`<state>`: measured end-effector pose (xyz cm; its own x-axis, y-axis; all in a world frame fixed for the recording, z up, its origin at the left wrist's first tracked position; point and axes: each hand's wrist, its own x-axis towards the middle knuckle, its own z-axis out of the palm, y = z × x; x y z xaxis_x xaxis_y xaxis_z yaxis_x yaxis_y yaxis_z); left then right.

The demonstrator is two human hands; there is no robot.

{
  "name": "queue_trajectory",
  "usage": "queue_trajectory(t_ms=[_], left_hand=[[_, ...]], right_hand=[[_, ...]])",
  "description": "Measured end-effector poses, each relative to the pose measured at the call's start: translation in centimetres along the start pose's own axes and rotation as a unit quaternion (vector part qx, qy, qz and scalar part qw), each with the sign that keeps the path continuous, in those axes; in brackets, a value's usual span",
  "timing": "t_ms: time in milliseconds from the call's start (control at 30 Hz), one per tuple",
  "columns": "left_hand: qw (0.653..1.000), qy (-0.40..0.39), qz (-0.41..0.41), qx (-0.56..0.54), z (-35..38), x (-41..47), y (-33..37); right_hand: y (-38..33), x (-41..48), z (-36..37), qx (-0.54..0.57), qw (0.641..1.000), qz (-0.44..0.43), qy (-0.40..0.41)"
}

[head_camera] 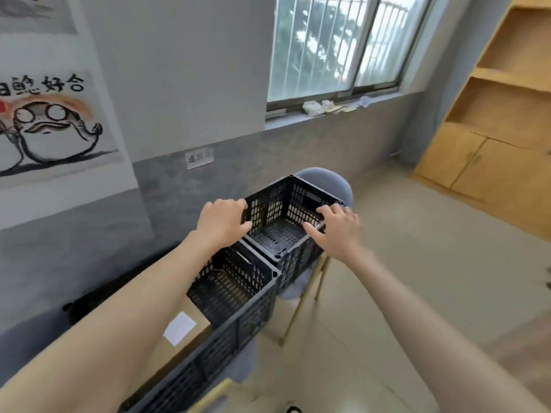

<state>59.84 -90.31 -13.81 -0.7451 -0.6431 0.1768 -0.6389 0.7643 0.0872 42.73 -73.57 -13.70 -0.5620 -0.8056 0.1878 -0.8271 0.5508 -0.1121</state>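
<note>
An empty black perforated plastic crate (293, 204) sits on a grey round-backed chair (340, 181). My left hand (222, 223) grips the crate's left rim, fingers curled over the edge and thumb on the near wall. My right hand (337, 228) lies on the crate's right rim with the fingers spread and slightly bent; how firmly it holds is unclear. A second, longer black crate (238, 296) stands just in front, holding a brown cardboard box (176, 338) with a white label.
A grey wall with a cartoon poster (50, 120) is on the left. A barred window (337, 46) with papers on its sill is ahead. Wooden shelving with cabinet doors (501, 114) stands at right. Tiled floor (402, 263) spreads to the right of the chairs.
</note>
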Motion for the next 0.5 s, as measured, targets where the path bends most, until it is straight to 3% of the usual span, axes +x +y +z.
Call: queue_trajectory(t_ms=[200, 500], left_hand=[[0.988, 0.014, 0.152, -0.005, -1.0, 0.5, 12.7], [0.933, 0.004, 0.355, -0.058, -3.1, -3.4, 35.6]], right_hand=[[10.0, -9.5, -5.4, -0.044, 0.985, 0.161, 0.035], [24.2, -26.9, -11.4, -0.073, 0.924, 0.371, 0.062]])
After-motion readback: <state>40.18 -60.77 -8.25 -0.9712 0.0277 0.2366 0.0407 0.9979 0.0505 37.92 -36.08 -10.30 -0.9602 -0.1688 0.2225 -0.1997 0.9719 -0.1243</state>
